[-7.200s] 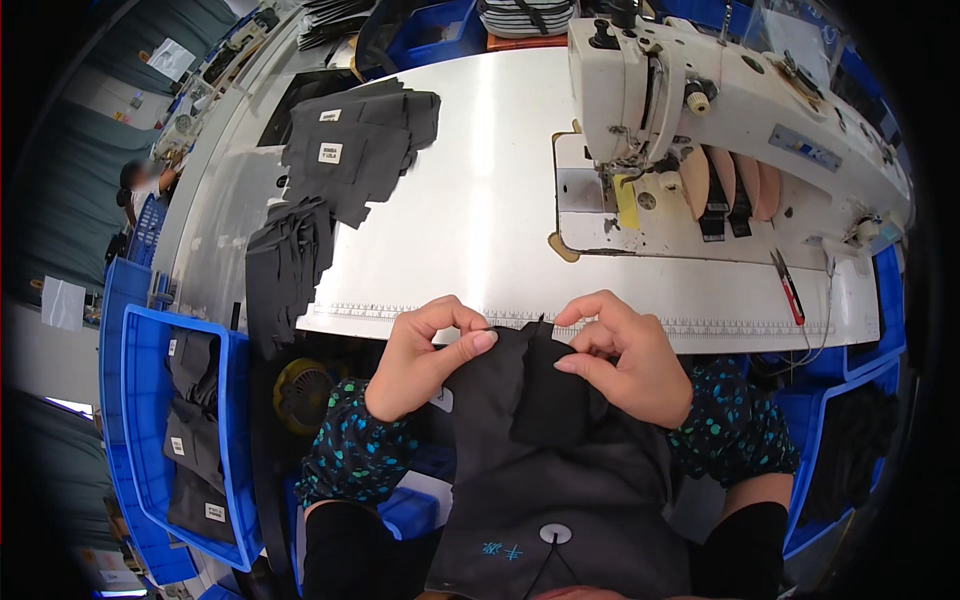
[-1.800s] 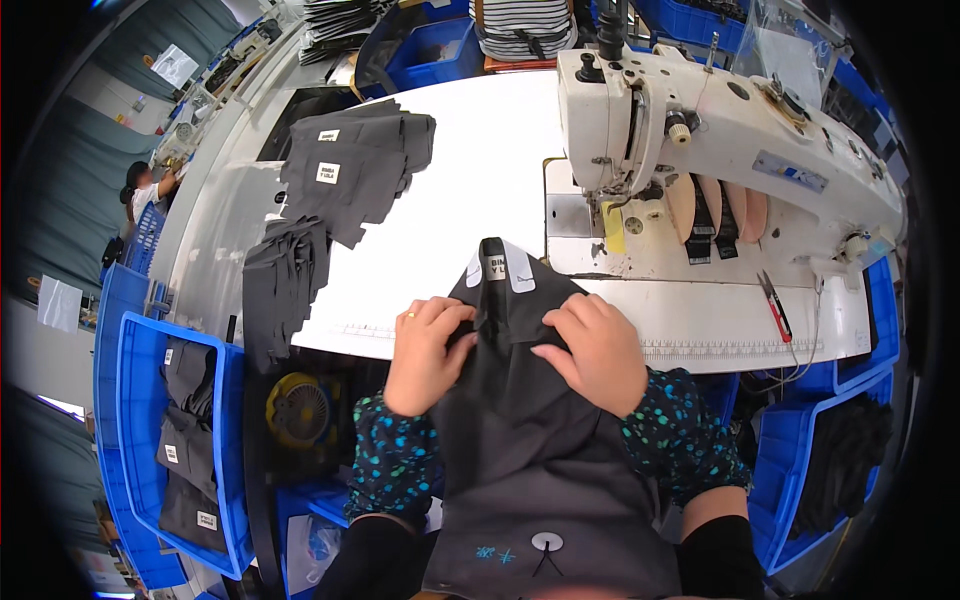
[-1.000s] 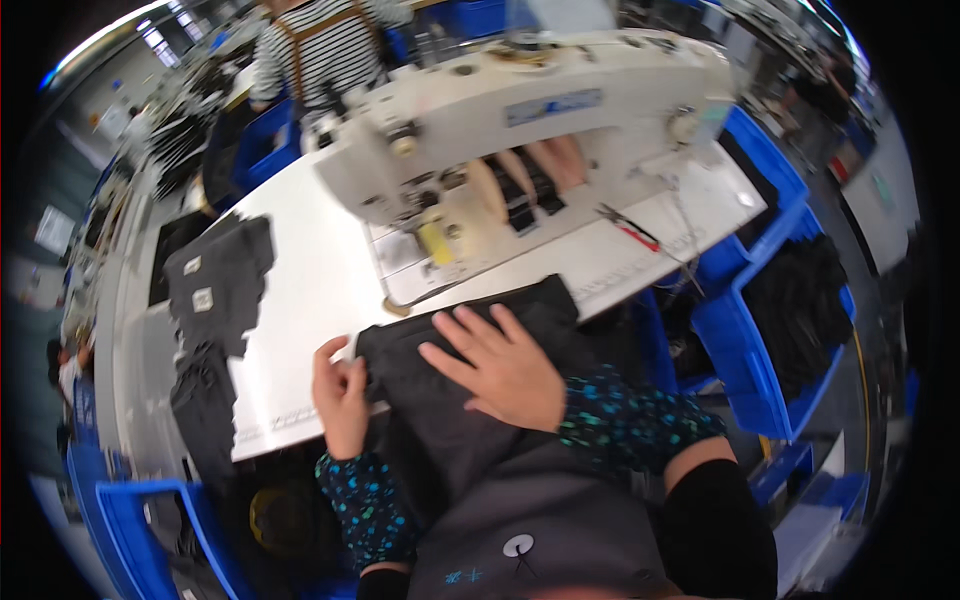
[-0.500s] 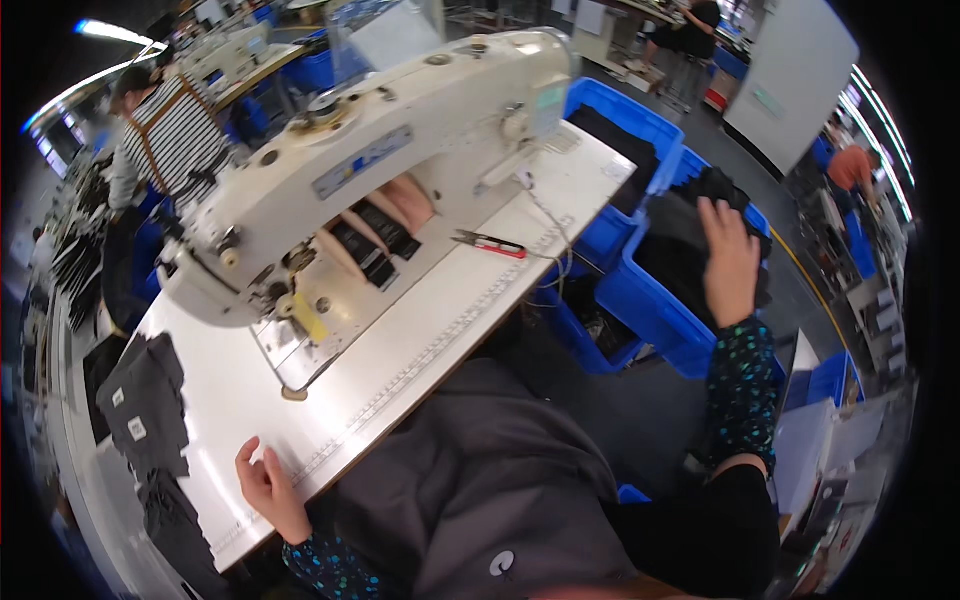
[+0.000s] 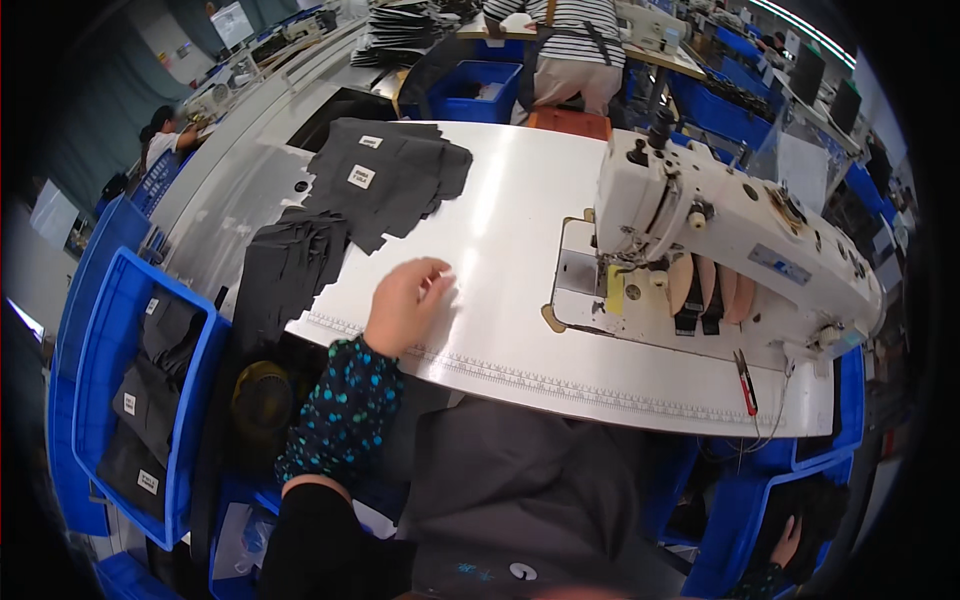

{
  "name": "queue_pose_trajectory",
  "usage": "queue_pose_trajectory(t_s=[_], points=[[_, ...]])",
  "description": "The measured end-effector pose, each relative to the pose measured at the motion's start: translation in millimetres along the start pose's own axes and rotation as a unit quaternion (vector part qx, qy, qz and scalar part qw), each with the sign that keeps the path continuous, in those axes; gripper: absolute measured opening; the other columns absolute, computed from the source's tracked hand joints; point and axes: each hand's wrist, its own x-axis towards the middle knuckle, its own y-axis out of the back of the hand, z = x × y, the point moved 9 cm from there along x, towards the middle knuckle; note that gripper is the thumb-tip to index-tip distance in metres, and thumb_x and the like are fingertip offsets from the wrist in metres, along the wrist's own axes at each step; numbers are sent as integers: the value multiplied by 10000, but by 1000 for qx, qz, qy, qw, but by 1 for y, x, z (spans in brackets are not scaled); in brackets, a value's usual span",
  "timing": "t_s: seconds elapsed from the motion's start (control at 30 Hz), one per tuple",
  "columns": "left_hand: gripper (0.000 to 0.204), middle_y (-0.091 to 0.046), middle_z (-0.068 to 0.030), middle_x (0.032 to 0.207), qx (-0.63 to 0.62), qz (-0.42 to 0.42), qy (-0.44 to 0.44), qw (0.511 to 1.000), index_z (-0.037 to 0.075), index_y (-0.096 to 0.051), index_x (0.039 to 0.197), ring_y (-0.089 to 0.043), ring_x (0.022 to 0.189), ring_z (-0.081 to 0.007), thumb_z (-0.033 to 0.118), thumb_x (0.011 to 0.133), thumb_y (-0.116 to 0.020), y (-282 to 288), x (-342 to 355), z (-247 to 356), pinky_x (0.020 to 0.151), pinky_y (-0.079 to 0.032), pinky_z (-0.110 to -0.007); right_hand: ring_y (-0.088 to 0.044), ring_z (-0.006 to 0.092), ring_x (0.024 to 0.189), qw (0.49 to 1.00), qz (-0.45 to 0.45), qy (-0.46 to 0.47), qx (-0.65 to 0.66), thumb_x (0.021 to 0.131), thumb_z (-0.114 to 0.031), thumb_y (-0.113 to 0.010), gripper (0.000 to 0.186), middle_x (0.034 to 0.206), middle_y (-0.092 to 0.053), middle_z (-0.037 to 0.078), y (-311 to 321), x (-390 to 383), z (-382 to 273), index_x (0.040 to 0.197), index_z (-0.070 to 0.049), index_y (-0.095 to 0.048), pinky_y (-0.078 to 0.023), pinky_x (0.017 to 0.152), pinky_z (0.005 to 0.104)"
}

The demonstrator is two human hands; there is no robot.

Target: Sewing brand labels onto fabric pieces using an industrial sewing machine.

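My left hand (image 5: 405,310) hovers over the white tabletop (image 5: 500,320), empty, fingers curved and apart, right of layered dark grey cut pieces (image 5: 390,185) bearing white labels. My right hand (image 5: 785,545), low at the right, touches dark cloth (image 5: 808,510) inside a blue bin (image 5: 750,515); its fingertips are too indistinct to read their grip. A white sewing machine (image 5: 730,240) stands on the table's right half, with pink curved pieces and black strips (image 5: 705,295) under its arm. Red-handled snips (image 5: 745,390) lie near the front edge. Dark grey fabric (image 5: 520,480) covers my lap.
A blue bin of labelled pieces (image 5: 205,420) stands at the left, beside a yellow fan (image 5: 260,400). A co-worker in stripes (image 5: 570,75) is behind the table, near a blue crate (image 5: 470,95); another person (image 5: 160,145) sits far left.
The dark folded piece earlier between my hands is out of them. My left hand is on the table's left half, my right hand down in the right bin. The view has swung back leftward.
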Motion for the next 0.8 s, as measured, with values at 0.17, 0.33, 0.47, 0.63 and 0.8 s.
queue_pose_trajectory(t_s=[0.17,0.33,0.47,0.63,0.8], points=[[307,-725,-130,1026,202,101,-19,974,49,-732,1079,-679,966,-310,307,912,-745,18,78,-101,839,-527,-406,-596,389,1221,981,181,42,-52,1090,-339,-497,460,1339,-625,244,58,-25,-65,1311,45,-620,-466,1042,403],[295,-712,-159,883,153,-42,174,972,34,-714,988,-686,843,-284,318,916,-752,20,99,-155,749,-510,-391,-639,360,1161,926,215,268,-158,1068,-278,-543,335,1242,-680,192,49,-55,-268,1173,6,-688,-468,990,459],[334,-702,-145,861,102,30,164,981,9,-688,974,-677,838,-307,329,911,-762,17,112,-177,778,-516,-403,-532,369,1316,922,180,281,-194,1100,-195,-432,350,1436,-571,203,46,-63,-299,1322,15,-604,-313,1188,525],[357,-708,-123,866,222,162,-82,958,-9,-685,964,-674,827,-314,321,882,-793,25,101,-114,780,-530,-407,-538,420,1303,874,172,451,-58,1032,-240,-551,392,1406,-576,240,23,-101,-417,1295,41,-624,-307,1183,573],[287,-690,-67,797,51,-56,123,989,25,-725,888,-640,726,-197,305,899,-788,0,121,-160,700,-506,-339,-597,359,1213,808,84,578,82,944,-150,-641,286,1320,-617,196,-5,-179,-557,1196,-17,-662,-307,1151,648]])
